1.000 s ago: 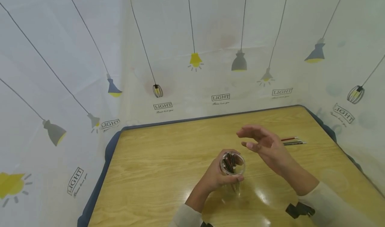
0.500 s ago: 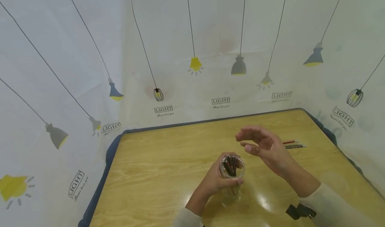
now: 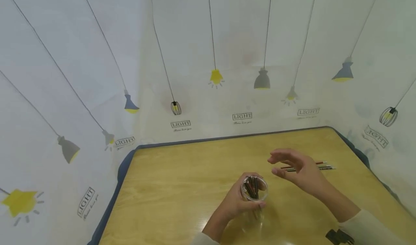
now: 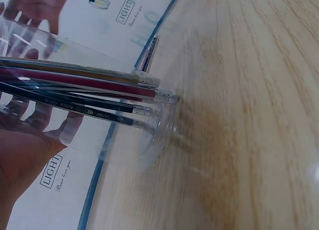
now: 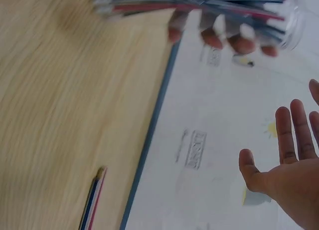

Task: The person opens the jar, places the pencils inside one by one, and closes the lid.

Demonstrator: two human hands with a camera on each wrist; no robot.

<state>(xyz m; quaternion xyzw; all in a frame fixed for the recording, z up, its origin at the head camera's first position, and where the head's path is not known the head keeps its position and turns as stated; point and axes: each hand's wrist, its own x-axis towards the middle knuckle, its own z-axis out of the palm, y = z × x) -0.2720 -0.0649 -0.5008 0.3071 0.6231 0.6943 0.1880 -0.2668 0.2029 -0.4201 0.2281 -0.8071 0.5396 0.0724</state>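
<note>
My left hand (image 3: 232, 200) grips a clear, round cup (image 3: 264, 195) from its left side, thumb in front and fingers wrapped behind. Several pencils (image 3: 251, 189) stand in it, dark ones and a red one, leaning together. Through the clear wall (image 4: 112, 150) in the left wrist view, their eraser ends point at the base. To the right of the cup, my right hand (image 3: 302, 171) hovers over the table with fingers bent loosely and thumb apart, holding nothing. Behind it lie a few loose pencils (image 3: 327, 167), partly covered by the hand; the right wrist view shows their tips (image 5: 101, 172).
The wood-grain table (image 3: 182, 180) has a dark blue edge (image 3: 208, 140) along its back and sides. White sheeting (image 3: 201, 108) printed with hanging lamps and the word LIGHT rises around it. A dark wrist mount (image 3: 339, 236) sits at the right sleeve.
My right hand has shifted a little to the right, away from the cup. Pencils in the cup have settled closer together. The head view has tilted up slightly, and the left hand keeps its grip.
</note>
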